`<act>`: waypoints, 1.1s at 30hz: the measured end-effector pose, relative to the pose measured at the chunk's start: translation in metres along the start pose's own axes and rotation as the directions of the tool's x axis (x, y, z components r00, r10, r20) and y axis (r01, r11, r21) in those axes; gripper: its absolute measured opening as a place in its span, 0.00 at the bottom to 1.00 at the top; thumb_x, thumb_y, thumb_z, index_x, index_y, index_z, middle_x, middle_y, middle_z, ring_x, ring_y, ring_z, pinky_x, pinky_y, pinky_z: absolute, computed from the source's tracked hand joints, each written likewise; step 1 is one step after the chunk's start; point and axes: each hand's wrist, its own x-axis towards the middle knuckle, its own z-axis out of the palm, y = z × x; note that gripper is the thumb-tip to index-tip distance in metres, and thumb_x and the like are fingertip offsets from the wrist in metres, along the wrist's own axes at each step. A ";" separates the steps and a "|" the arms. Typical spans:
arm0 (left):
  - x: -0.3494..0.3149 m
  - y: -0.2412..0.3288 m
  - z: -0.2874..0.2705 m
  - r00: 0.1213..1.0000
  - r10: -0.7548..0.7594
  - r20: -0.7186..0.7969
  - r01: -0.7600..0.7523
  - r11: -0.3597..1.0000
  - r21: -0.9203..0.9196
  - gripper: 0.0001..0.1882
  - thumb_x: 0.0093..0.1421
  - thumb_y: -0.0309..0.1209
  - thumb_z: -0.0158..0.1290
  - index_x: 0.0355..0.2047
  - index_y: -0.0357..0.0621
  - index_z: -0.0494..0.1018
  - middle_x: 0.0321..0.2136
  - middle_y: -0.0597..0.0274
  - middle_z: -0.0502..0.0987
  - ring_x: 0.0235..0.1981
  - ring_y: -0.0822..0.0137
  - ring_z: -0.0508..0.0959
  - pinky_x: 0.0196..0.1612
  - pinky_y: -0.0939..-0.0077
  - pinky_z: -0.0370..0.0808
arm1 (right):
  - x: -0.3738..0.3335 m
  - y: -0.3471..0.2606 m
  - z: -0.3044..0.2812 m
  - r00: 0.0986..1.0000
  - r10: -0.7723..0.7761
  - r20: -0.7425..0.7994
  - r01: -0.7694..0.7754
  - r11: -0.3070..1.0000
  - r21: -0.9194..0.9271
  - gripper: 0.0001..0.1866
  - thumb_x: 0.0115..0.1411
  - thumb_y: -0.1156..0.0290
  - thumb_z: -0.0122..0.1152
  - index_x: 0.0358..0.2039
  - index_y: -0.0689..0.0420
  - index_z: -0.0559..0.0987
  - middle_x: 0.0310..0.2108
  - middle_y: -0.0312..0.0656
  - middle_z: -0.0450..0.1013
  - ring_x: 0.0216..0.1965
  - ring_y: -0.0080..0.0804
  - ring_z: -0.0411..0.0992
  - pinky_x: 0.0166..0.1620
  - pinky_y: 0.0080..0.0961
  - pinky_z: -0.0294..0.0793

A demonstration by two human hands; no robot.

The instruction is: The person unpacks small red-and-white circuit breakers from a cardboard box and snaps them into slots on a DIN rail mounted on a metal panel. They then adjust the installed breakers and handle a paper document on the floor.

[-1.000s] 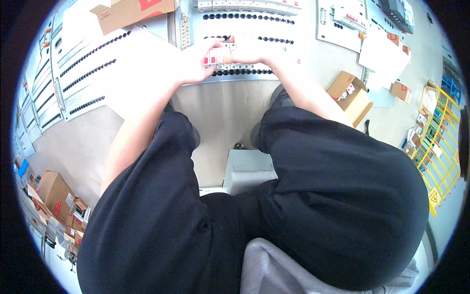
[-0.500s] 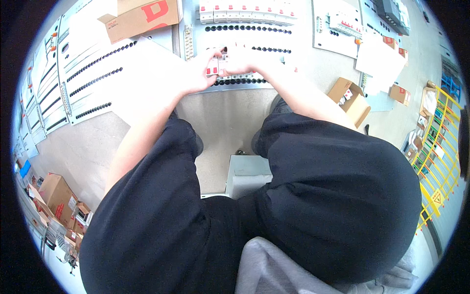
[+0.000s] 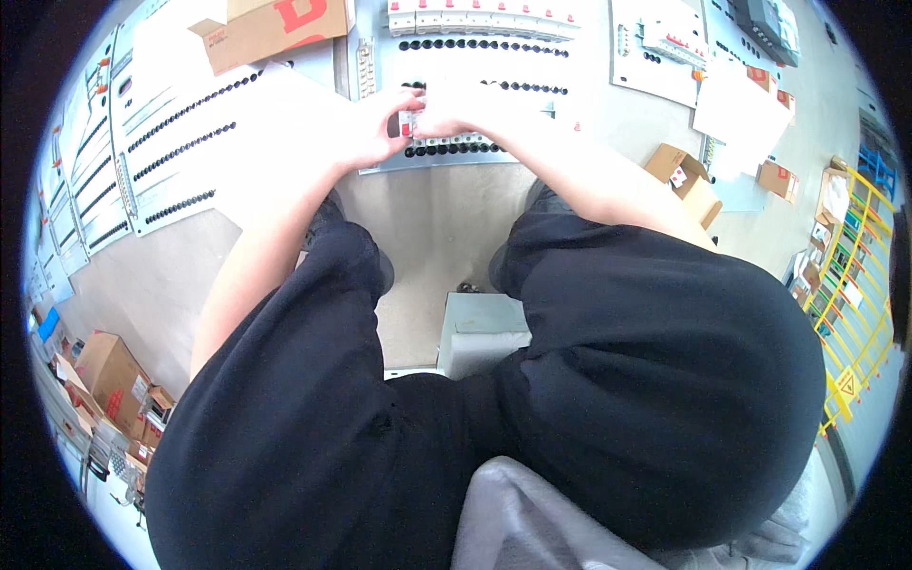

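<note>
A white circuit breaker [image 3: 407, 124] with a red lever is held low over the near part of a metal mounting panel [image 3: 458, 69]. My left hand [image 3: 369, 128] curls round its left side, thumb and fingers closed on it. From the right, my right hand [image 3: 445, 118] presses its closed fingers against the same breaker and covers much of it. Glare washes out parts of both hands. Beyond them, a row of white breakers with red levers [image 3: 483, 19] is mounted along the far part of the panel, above rows of black round holes [image 3: 484, 45].
An open cardboard box [image 3: 275, 40] stands at the far left on another holed panel [image 3: 176, 180]. To the right are a smaller panel [image 3: 655, 81] and an open carton [image 3: 686, 180] with small parts. A grey metal box [image 3: 484, 328] sits between my legs; yellow railing [image 3: 845, 313] lies far right.
Both hands have shifted a little to the left with the breaker. My right fingers now cover more of it, so one red lever shows where two did.
</note>
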 end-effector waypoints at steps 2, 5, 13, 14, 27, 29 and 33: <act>-0.003 -0.003 0.000 0.999 -0.029 0.026 0.030 0.999 -0.022 0.28 0.60 0.25 0.65 0.62 0.45 0.77 0.66 0.49 0.78 0.67 0.46 0.78 0.72 0.54 0.74 | -0.001 -0.004 -0.009 0.998 0.031 0.063 -0.029 0.999 -0.041 0.31 0.57 0.42 0.69 0.48 0.56 0.90 0.39 0.54 0.86 0.43 0.45 0.85 0.50 0.46 0.85; -0.009 0.009 0.010 0.991 -0.137 -0.006 0.132 0.964 -0.231 0.31 0.63 0.19 0.62 0.66 0.43 0.71 0.75 0.51 0.70 0.76 0.51 0.70 0.78 0.55 0.67 | 0.016 0.029 -0.011 0.978 0.046 0.203 -0.077 0.986 0.150 0.62 0.56 0.28 0.71 0.76 0.65 0.68 0.76 0.69 0.60 0.78 0.68 0.56 0.79 0.56 0.56; -0.014 0.017 0.007 0.980 -0.197 -0.009 0.184 0.931 -0.314 0.25 0.65 0.21 0.62 0.61 0.41 0.68 0.77 0.53 0.68 0.74 0.51 0.73 0.76 0.57 0.69 | 0.005 0.027 0.003 0.995 -0.021 -0.098 0.024 0.999 0.029 0.61 0.51 0.26 0.71 0.71 0.67 0.74 0.69 0.70 0.70 0.69 0.66 0.71 0.70 0.56 0.72; -0.015 0.016 0.005 0.972 -0.234 0.004 0.222 0.919 -0.327 0.24 0.65 0.24 0.63 0.59 0.41 0.69 0.76 0.54 0.71 0.71 0.51 0.75 0.72 0.58 0.72 | 0.001 0.020 -0.005 0.997 -0.010 -0.075 0.013 0.999 0.049 0.62 0.51 0.26 0.70 0.70 0.67 0.74 0.69 0.70 0.70 0.70 0.66 0.70 0.70 0.56 0.72; -0.013 0.018 0.011 0.990 -0.134 -0.050 0.119 0.966 -0.231 0.45 0.59 0.20 0.63 0.78 0.43 0.64 0.59 0.44 0.82 0.59 0.49 0.83 0.64 0.59 0.79 | -0.006 -0.009 0.002 0.981 0.125 -0.145 -0.123 0.992 0.024 0.55 0.54 0.29 0.72 0.70 0.61 0.75 0.69 0.65 0.70 0.74 0.63 0.65 0.75 0.55 0.65; -0.015 0.014 0.012 0.984 0.012 -0.178 -0.014 1.000 -0.007 0.44 0.59 0.24 0.65 0.77 0.43 0.65 0.62 0.43 0.80 0.63 0.48 0.80 0.67 0.58 0.77 | -0.023 -0.008 -0.001 0.980 0.088 -0.179 -0.083 0.996 0.035 0.56 0.57 0.30 0.72 0.73 0.60 0.71 0.69 0.62 0.70 0.71 0.61 0.68 0.74 0.54 0.67; -0.042 0.015 0.010 0.961 0.054 -0.270 0.000 0.980 0.198 0.43 0.60 0.29 0.68 0.75 0.42 0.66 0.68 0.43 0.75 0.71 0.46 0.75 0.72 0.55 0.74 | -0.055 0.035 -0.001 0.986 -0.096 -0.135 0.136 0.937 0.321 0.48 0.64 0.40 0.72 0.74 0.59 0.69 0.69 0.56 0.70 0.66 0.54 0.74 0.71 0.50 0.72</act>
